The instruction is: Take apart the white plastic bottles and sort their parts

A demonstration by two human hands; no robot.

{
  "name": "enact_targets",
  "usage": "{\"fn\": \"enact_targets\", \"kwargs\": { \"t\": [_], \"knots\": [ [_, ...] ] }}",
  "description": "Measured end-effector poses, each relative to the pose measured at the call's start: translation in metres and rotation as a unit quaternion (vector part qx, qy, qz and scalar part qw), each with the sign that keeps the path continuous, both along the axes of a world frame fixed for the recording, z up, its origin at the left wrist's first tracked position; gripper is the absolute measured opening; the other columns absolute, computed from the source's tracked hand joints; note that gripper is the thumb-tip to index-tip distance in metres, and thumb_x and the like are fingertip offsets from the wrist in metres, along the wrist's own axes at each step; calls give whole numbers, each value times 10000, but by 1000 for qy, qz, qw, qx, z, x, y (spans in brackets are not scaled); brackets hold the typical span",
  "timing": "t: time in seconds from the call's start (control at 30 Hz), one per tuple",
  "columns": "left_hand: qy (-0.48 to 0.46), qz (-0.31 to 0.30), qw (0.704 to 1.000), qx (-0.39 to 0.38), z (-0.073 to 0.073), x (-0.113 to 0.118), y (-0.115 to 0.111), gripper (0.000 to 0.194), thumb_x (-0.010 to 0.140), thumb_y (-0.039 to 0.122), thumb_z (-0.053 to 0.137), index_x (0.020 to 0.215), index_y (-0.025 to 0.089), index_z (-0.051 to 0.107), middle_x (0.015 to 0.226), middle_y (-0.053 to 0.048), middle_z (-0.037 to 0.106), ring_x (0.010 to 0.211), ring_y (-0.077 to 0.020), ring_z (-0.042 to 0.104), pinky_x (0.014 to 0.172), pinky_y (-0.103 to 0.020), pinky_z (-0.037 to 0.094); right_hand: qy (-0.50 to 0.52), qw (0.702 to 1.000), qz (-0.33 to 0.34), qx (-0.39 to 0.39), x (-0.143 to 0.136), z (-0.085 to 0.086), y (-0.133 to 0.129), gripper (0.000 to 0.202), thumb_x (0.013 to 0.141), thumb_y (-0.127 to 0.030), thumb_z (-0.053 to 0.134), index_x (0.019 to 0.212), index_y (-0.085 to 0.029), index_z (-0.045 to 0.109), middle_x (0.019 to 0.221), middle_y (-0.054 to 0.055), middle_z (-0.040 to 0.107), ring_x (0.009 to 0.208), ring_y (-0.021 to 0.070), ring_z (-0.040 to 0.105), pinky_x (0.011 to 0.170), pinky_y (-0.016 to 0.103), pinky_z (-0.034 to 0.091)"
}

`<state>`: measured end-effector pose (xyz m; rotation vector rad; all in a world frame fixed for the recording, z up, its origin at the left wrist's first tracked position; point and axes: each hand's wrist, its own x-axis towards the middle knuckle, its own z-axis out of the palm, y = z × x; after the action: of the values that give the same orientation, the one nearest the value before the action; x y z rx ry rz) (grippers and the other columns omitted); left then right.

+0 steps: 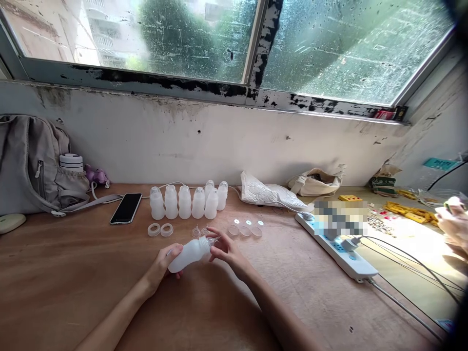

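Note:
My left hand (163,263) grips the base of a white plastic bottle (188,255) that lies tilted above the wooden table (73,282). My right hand (224,251) pinches a clear part at the bottle's neck (211,241). Behind them stands a row of several similar white bottles with clear caps (188,201). Two translucent rings (160,229) lie left of the hands, and small clear caps and discs (245,228) lie to the right.
A black phone (126,207) and a grey backpack (31,165) sit at the left. A white power strip (338,253) with cables lies at the right, beside yellow parts (409,210). Another person's hand (451,222) shows at the far right edge.

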<state>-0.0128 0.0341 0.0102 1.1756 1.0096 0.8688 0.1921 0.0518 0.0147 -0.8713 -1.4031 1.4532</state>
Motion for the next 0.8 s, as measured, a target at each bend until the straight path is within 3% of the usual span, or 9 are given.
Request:
{"fn": "enact_targets", "kwargs": {
  "t": [0.07, 0.13, 0.27, 0.33, 0.43, 0.53, 0.67, 0.8],
  "knots": [
    [-1, -18, 1000, -15, 2, 4, -4, 410, 707, 534, 490, 817, 141, 525, 582, 8, 522, 499, -109, 493, 432, -201, 386, 13, 999, 33, 0, -1, 2, -2, 432, 682, -343, 645, 1083, -230, 531, 997, 40, 572, 832, 167, 556, 693, 294, 465],
    [43, -14, 999, 16, 4, 9, -7, 419, 618, 498, 605, 842, 157, 512, 608, 18, 524, 522, -111, 491, 441, -197, 383, 9, 1000, 18, -1, -4, 1, -4, 349, 691, -350, 640, 1002, -206, 579, 925, 32, 602, 866, 183, 550, 740, 304, 442],
    [142, 31, 986, 85, 8, 15, -14, 412, 542, 421, 685, 826, 175, 514, 648, 27, 531, 542, -112, 487, 444, -195, 379, -25, 997, -80, 1, -11, -2, -7, 240, 684, -394, 634, 754, -168, 592, 712, 13, 601, 688, 164, 555, 614, 278, 430],
    [103, -17, 994, 36, 10, 18, -18, 395, 594, 436, 640, 843, 156, 515, 613, 23, 521, 492, -106, 477, 408, -197, 360, 7, 996, -85, 0, -15, 0, -10, 249, 689, -398, 627, 792, -177, 578, 753, 23, 613, 717, 173, 561, 626, 282, 426],
    [-29, -100, 991, -79, 12, 25, -27, 400, 668, 456, 554, 886, 122, 517, 700, -23, 555, 456, -78, 466, 372, -178, 312, 109, 993, -11, -32, -18, 9, -17, 404, 654, -375, 659, 1000, -205, 539, 970, 65, 620, 909, 216, 551, 738, 319, 416],
    [-90, -112, 984, -108, 9, 33, -33, 383, 682, 427, 539, 903, 115, 512, 742, -34, 545, 469, -64, 457, 360, -161, 270, 158, 983, 22, -88, -20, 14, -22, 306, 639, -336, 670, 885, -179, 577, 887, 80, 651, 888, 225, 569, 730, 320, 412],
    [34, -36, 998, 35, 0, 40, -33, 316, 634, 330, 606, 868, 137, 516, 615, 27, 486, 483, -78, 443, 395, -172, 305, 173, 977, -63, -104, -24, 10, -26, 162, 667, -267, 654, 769, -171, 575, 737, 53, 659, 796, 199, 591, 659, 273, 412],
    [160, 21, 969, 188, -3, 41, -32, 253, 652, 279, 605, 869, 178, 523, 711, 18, 552, 600, -113, 508, 526, -201, 391, 183, 968, -137, -99, -30, 4, -29, 153, 684, -259, 645, 794, -177, 577, 720, 42, 655, 772, 189, 596, 662, 274, 421]
  ]
}}
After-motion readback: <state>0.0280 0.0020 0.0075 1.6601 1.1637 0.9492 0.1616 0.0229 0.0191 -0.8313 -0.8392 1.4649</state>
